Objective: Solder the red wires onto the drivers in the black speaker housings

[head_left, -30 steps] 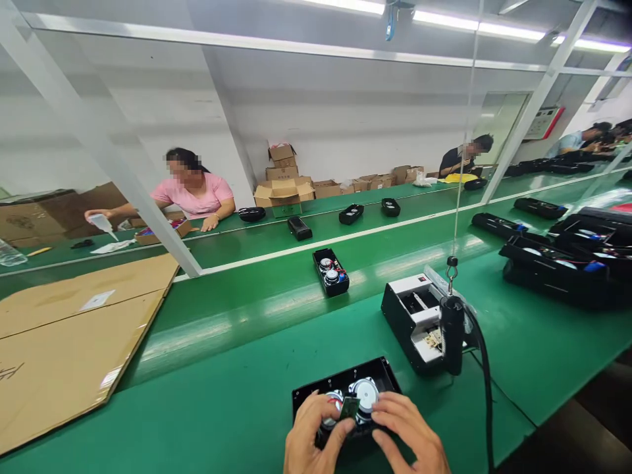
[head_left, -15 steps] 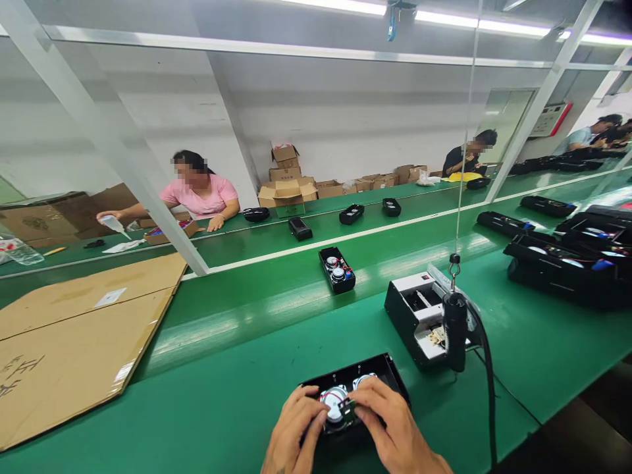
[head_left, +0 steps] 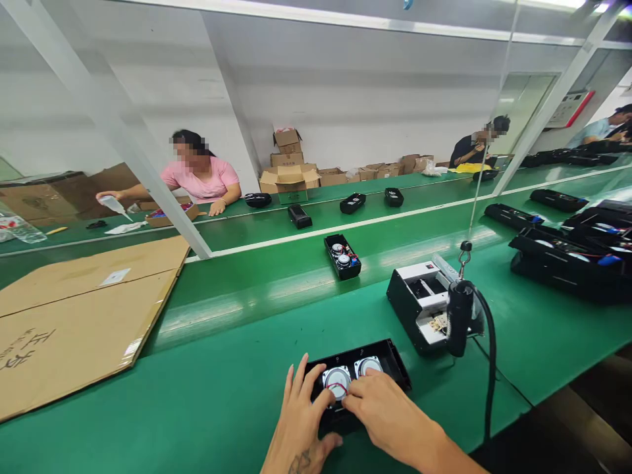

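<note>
A black speaker housing (head_left: pixel 395 368) lies open on the green bench in front of me, with two round silver speaker drivers inside. My left hand (head_left: pixel 301 415) is at its left end, fingers spread, fingertips over the housing edge and near the left driver (head_left: pixel 336 382). My right hand (head_left: pixel 378 408) reaches in between the drivers, fingers curled and pressed together low in the housing. Whatever its fingertips hold is hidden. Red wires (head_left: pixel 338 387) cross the left driver. The right driver (head_left: pixel 368 366) is partly covered by my right hand.
An electric screwdriver (head_left: pixel 459 316) hangs on a cord beside a black-and-white machine (head_left: pixel 419 303). Flat cardboard (head_left: pixel 89 316) lies left. Another open speaker housing (head_left: pixel 342 257) sits on the belt. Black housings (head_left: pixel 567 263) are stacked right. Co-workers (head_left: pixel 202 174) sit across the line.
Both hands held a small green circuit board above the housing; it is now out of sight. My left hand has spread its fingers, and my right hand has moved down into the housing.
</note>
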`<state>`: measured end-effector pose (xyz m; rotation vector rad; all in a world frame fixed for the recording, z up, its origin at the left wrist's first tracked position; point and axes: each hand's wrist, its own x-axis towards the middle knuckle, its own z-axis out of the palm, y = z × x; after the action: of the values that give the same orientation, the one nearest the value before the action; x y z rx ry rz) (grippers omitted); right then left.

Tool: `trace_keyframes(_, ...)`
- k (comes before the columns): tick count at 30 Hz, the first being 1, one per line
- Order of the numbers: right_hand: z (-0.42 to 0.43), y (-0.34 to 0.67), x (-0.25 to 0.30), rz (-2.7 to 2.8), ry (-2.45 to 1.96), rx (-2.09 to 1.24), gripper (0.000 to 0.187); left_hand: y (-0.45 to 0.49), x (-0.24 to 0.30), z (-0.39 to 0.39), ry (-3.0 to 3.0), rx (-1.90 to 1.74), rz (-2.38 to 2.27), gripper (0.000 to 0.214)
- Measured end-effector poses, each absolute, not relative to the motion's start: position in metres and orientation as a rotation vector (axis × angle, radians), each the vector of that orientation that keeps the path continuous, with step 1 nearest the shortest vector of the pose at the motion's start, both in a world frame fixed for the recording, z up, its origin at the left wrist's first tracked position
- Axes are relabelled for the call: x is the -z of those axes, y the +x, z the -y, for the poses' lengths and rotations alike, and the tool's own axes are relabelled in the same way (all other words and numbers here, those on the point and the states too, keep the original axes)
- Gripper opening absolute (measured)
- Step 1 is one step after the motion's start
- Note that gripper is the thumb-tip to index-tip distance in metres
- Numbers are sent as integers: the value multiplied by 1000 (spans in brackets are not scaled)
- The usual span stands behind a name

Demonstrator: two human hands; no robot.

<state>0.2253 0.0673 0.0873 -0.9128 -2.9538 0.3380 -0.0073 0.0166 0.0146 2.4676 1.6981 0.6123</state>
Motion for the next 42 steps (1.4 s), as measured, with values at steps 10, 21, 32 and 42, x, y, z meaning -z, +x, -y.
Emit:
trace_keyframes(10,-81,226,-93,2990,-905,-451,31,1,-8,-33,2600,-445,-1623,58)
trace_keyframes(21,-76,233,-91,2777,-1004,-847,30,7,-40,-44,2393,-406,-1495,46)
trace_keyframes(32,-138,199,-110,2836,-1173,-817,25,-11,-96,-119,1908,-244,-1416,30)
trace_keyframes(42,-143,196,-113,2873,-1151,-809,34,-14,-96,-126,1803,-229,-1382,33)
